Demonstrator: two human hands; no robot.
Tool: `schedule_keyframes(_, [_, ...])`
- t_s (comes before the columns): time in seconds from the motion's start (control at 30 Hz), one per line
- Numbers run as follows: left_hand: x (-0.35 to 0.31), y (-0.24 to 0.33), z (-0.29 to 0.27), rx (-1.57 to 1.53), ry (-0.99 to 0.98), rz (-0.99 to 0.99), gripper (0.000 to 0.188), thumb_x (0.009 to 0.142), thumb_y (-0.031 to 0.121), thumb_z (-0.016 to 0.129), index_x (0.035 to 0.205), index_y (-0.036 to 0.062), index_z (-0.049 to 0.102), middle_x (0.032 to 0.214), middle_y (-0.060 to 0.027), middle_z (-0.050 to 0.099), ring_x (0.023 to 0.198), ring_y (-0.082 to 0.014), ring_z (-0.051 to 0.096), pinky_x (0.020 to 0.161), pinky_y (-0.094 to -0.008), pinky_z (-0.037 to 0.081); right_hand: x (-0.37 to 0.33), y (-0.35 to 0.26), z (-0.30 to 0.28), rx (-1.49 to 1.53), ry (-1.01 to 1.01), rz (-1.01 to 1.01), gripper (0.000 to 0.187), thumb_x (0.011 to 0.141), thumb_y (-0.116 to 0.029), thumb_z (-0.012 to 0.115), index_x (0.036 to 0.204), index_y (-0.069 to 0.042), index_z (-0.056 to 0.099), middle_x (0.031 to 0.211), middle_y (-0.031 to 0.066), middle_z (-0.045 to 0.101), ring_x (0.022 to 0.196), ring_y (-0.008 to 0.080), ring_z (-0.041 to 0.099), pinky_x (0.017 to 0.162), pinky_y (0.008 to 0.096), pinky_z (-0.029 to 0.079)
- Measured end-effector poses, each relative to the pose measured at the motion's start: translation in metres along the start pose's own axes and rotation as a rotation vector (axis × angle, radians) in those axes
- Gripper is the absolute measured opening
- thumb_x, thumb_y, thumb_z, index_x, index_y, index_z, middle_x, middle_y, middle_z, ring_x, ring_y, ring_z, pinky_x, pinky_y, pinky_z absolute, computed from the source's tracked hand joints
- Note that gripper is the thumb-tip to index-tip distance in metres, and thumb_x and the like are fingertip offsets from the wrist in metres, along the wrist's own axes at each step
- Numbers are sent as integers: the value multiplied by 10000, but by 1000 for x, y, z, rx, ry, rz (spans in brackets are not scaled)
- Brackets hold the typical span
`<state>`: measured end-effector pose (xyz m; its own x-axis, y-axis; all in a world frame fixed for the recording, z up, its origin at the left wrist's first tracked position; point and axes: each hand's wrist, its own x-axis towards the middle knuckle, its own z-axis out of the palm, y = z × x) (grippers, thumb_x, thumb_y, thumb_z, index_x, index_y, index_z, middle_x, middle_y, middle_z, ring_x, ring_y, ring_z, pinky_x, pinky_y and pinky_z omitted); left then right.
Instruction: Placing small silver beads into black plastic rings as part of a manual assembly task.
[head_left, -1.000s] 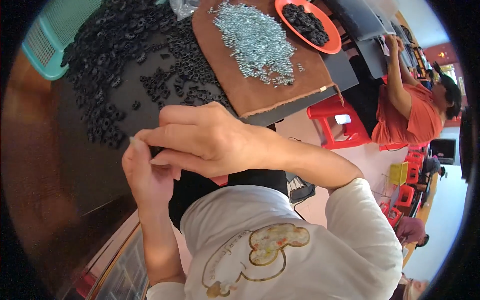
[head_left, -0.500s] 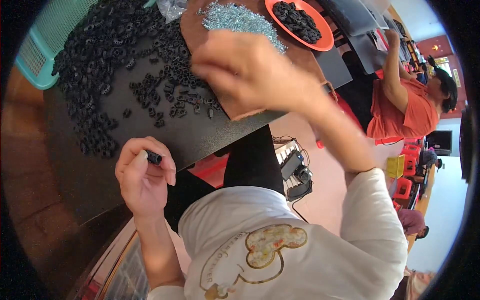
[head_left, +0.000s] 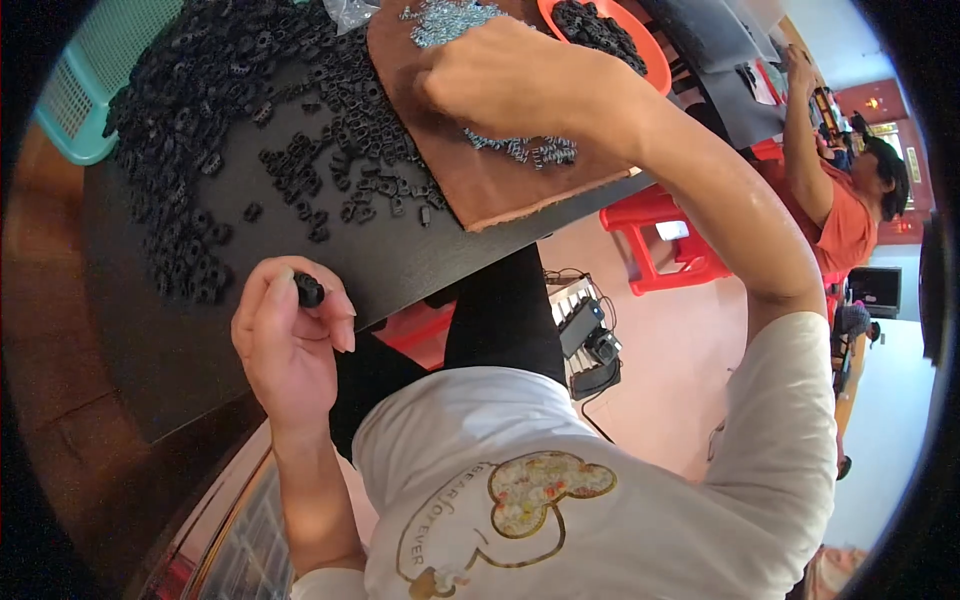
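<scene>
Between the thumb and fingers of my left hand [head_left: 285,345] is a small black hollow plastic cylinder [head_left: 311,290], one end facing up, near the table's front edge. My right hand [head_left: 525,80] reaches over the brown mat [head_left: 495,195], its fingers curled and closed, pointing left. Whatever those fingers hold is hidden. Small silvery metal springs [head_left: 553,152] lie on the mat around and partly under that hand. To its left, many small black plastic parts [head_left: 385,185] lie loose on the dark table.
A large heap of black parts [head_left: 180,130] covers the table's left side beside a green plastic basket [head_left: 82,125]. An orange plate [head_left: 652,62] with black pieces stands at the far right. A red stool [head_left: 655,270] is beyond the table edge; another person [head_left: 845,205] sits at right.
My right hand has shifted slightly up and right over the springs, its arm swinging outward. My left hand keeps its place, the black cylinder tilted a little differently.
</scene>
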<state>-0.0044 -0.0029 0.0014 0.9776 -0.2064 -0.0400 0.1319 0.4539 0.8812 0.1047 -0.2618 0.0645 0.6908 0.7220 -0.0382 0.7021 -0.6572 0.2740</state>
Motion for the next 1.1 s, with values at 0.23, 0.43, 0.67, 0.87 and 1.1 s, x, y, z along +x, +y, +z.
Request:
schedule_keyframes(0.23, [3,2,-7,-38,-36,1,337,1030,303,357,920,19,502,717,-86,510,503,-115,424,461,-229,348,-13,17,-12,429,140,182,131,800,-76,583,871,32,605,740,180,633,695,304,637,629,411,498])
schedule_keyframes(0.43, [4,3,-8,-144,26,-19,323,1018,288,398,945,1,527,738,-93,540,502,-106,445,473,-227,361,-30,8,-15,1015,149,584,129,830,-84,560,885,31,581,703,188,595,617,294,589,611,386,479])
schedule_keyframes(0.67, [7,3,-12,-287,26,16,271,997,256,427,1014,5,525,802,-102,563,576,-150,499,517,-271,386,-28,-29,-10,1507,337,538,154,878,-101,584,959,4,662,810,29,662,774,66,612,662,205,478])
schedule_keyframes(0.87, [12,-2,-21,-380,38,6,277,1009,242,405,992,15,563,808,-108,588,582,-165,520,516,-272,392,17,-103,-22,1805,421,293,134,863,-69,639,924,49,654,766,54,666,738,96,641,666,231,504])
schedule_keyframes(1.1, [13,2,-18,-469,108,-44,308,1023,249,394,977,17,591,775,-82,620,578,-154,547,497,-270,411,48,-139,-6,1944,532,216,86,887,-30,596,896,55,614,725,63,656,594,96,634,563,241,529])
